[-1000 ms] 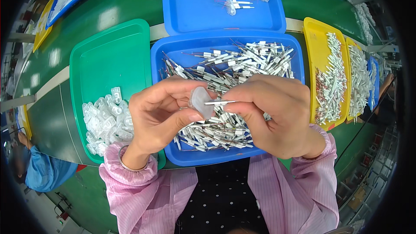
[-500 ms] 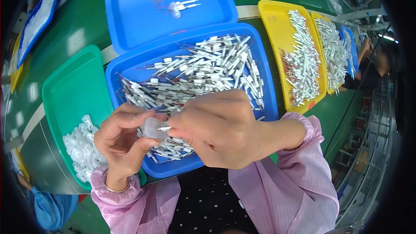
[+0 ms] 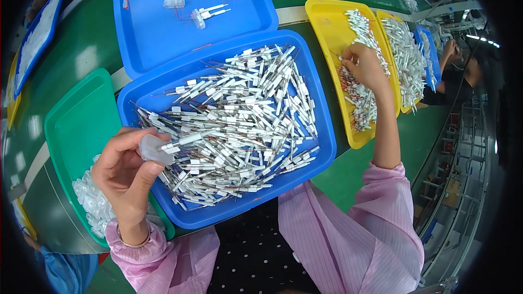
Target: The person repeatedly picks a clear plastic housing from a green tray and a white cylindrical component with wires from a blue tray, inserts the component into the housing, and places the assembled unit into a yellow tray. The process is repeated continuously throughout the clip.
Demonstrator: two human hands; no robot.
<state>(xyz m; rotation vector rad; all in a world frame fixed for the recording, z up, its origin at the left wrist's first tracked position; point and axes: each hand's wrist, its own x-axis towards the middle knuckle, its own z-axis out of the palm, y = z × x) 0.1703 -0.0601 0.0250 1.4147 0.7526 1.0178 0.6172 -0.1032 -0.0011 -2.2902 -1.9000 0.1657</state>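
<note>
My left hand [image 3: 124, 177] pinches a translucent plastic housing [image 3: 154, 149] between thumb and fingers, above the left edge of a blue tray [image 3: 325, 149]. A slim white stick-shaped part [image 3: 185, 141] juts out of the housing to the right. Many similar white sticks with thin dark leads [image 3: 245, 114] fill that tray. My right hand [image 3: 366, 68] reaches over a yellow tray [image 3: 321, 19] at the right, its thumb and fingertips pressed together at the heap of small white parts with red leads [image 3: 359, 98]. What those fingertips hold is too small to make out.
A green tray [image 3: 71, 103] at the left holds loose clear housings [image 3: 95, 201]. Behind, another blue tray [image 3: 147, 38] carries several housings with white sticks fitted [image 3: 200, 17]. Further right stands a second yellow tray of clear-and-white parts [image 3: 403, 49]. Other people work at both sides.
My right hand has left the housing and moved right to the yellow tray. The left hand, still holding the housing, has shifted left, and a white stick now shows protruding from it.
</note>
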